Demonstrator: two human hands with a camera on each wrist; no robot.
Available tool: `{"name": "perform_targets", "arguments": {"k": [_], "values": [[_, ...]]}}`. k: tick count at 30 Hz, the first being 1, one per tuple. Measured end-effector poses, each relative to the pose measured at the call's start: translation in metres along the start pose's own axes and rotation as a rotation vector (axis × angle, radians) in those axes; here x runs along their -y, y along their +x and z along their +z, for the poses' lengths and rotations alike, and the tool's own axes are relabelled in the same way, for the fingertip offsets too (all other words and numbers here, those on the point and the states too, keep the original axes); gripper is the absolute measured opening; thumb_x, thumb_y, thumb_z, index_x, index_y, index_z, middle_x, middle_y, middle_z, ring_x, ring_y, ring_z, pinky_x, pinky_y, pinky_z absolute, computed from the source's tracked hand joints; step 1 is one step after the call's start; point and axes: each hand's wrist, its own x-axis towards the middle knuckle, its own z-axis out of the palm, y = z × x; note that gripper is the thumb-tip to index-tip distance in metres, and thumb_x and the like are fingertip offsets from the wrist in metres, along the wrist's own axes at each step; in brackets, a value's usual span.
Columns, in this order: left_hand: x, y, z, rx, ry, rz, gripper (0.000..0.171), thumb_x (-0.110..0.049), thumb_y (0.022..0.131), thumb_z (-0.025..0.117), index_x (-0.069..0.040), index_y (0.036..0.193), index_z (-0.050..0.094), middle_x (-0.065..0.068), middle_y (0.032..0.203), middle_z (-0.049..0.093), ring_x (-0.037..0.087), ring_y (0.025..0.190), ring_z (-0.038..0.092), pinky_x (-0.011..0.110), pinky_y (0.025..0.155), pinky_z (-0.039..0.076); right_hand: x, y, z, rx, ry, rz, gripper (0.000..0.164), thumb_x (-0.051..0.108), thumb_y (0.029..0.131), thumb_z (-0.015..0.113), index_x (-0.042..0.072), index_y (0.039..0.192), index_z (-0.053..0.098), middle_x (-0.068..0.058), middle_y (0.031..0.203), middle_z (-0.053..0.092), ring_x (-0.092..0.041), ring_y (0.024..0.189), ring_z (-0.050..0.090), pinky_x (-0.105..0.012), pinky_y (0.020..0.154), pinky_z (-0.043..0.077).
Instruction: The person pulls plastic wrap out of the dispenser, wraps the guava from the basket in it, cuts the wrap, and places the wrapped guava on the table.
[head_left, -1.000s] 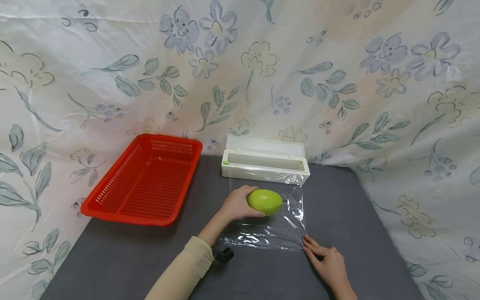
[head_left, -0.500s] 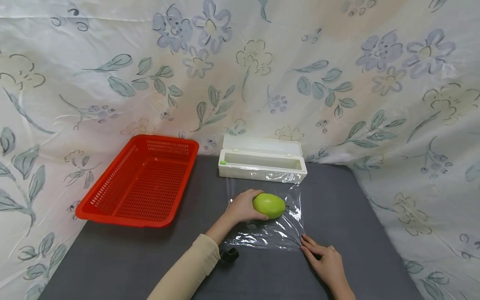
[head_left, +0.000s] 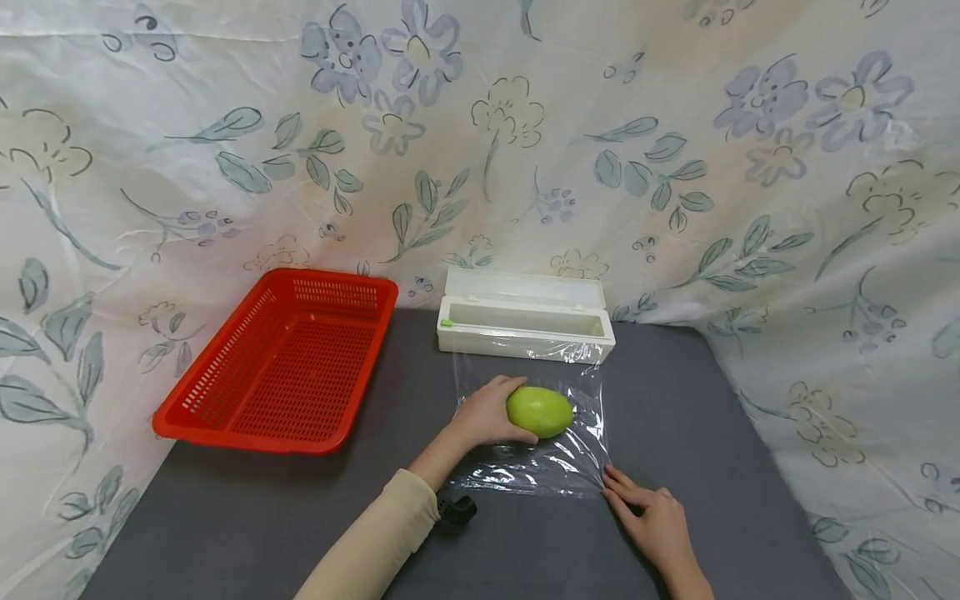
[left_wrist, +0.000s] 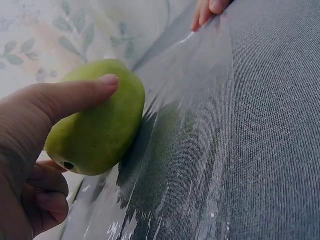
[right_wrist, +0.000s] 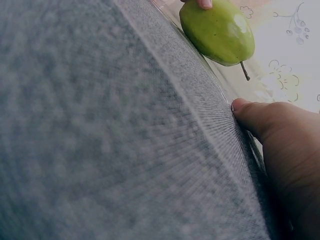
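Observation:
My left hand (head_left: 491, 414) grips a green mango-shaped fruit (head_left: 540, 412), thumb on one side and fingers on the other. In the left wrist view the fruit (left_wrist: 100, 125) sits right at the plastic wrap; its stem (right_wrist: 245, 71) shows in the right wrist view. A sheet of clear plastic wrap (head_left: 525, 477) runs forward over the table from a white dispenser box (head_left: 525, 344) with its lid up. At the sheet's near right corner my right hand (head_left: 652, 525) pinches the film between thumb and fingers, and creases fan out from there.
A red plastic basket (head_left: 300, 367) with slotted walls stands at the left on the dark grey table (head_left: 712, 433). Flowered cloth (head_left: 525, 167) hangs behind and along the sides. A small green slider (head_left: 447, 322) sits on the box's left end.
My left hand has brought the fruit slightly right and nearer, lower onto the wrap. My right hand keeps its pinch on the corner. The head view has shifted a little.

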Motion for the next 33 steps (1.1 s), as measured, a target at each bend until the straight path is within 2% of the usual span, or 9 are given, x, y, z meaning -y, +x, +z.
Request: {"name": "perform_targets", "arguments": {"k": [11,17,22,25,29,33], "values": [[0.0,-0.01,-0.009,-0.003,-0.015,0.029,0.107,-0.052,0.07,0.097,-0.02,0.16,0.049,0.008,0.15,0.056,0.031,0.129,0.063,0.056,0.1,0.055,0.0,0.0,-0.001,-0.002,0.005,0.003,0.028,0.014,0.075,0.094,0.018,0.102,0.088,0.001,0.109,0.082,-0.004,0.054,0.042,-0.021,0.052,0.033],[0.006,-0.025,-0.025,-0.03,-0.035,0.022,0.107,-0.051,0.072,0.097,-0.018,0.161,0.047,0.012,0.155,0.053,0.036,0.135,0.059,0.061,0.103,0.053,-0.002,-0.001,0.0,0.001,0.015,0.006,0.027,0.014,0.075,0.094,0.018,0.101,0.088,0.0,0.109,0.081,-0.001,0.055,0.039,-0.022,0.051,0.032],[0.018,-0.049,-0.039,-0.062,-0.028,-0.031,0.103,-0.054,0.075,0.094,-0.02,0.161,0.049,0.011,0.153,0.055,0.036,0.132,0.06,0.06,0.101,0.054,-0.001,-0.002,0.001,0.0,0.021,0.01,0.027,0.013,0.076,0.094,0.018,0.101,0.088,0.001,0.109,0.081,0.0,0.055,0.039,-0.021,0.052,0.033],[0.026,-0.066,-0.046,-0.085,-0.003,-0.064,0.094,-0.052,0.077,0.093,-0.018,0.156,0.055,0.009,0.147,0.06,0.032,0.127,0.063,0.057,0.099,0.055,0.0,-0.002,0.001,0.002,0.019,0.01,0.027,0.013,0.076,0.094,0.018,0.101,0.088,0.001,0.11,0.081,-0.002,0.056,0.042,-0.021,0.053,0.034],[0.035,-0.09,-0.049,-0.108,0.028,-0.087,0.072,-0.045,0.078,0.094,-0.014,0.139,0.069,0.005,0.132,0.069,0.026,0.116,0.067,0.051,0.095,0.057,0.0,-0.002,0.0,0.01,0.015,0.016,0.027,0.013,0.076,0.094,0.017,0.102,0.088,0.001,0.11,0.081,-0.003,0.057,0.046,-0.021,0.054,0.035],[0.041,-0.113,-0.046,-0.129,0.05,-0.093,0.05,-0.038,0.077,0.097,-0.015,0.117,0.077,-0.001,0.111,0.073,0.02,0.1,0.068,0.044,0.085,0.057,-0.002,0.0,0.0,0.011,0.021,0.005,0.028,0.012,0.076,0.094,0.016,0.103,0.087,0.0,0.111,0.081,-0.005,0.057,0.048,-0.021,0.054,0.037]]}}
